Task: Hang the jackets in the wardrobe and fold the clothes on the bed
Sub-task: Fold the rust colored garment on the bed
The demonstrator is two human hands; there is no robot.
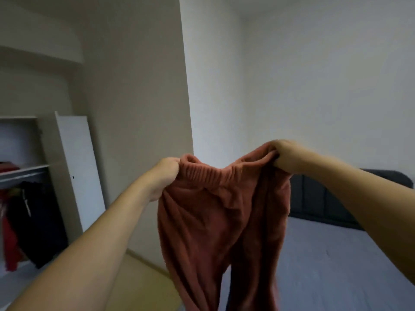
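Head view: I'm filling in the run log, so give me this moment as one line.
step: fold | item: rust-red fleece trousers, held up by waistband | left hand: grips | right hand: grips | below: grey-sheeted bed

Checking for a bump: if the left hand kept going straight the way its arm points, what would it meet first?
Probably the wall corner beyond it. The left hand grips the trousers' waistband, and nothing else shows between; depth is unclear.

Rust-red ribbed-waist trousers (220, 221), grey-lilac bed sheet (336, 261), dark grey headboard (318, 198), white wardrobe door (78, 167), black jacket (40, 221)
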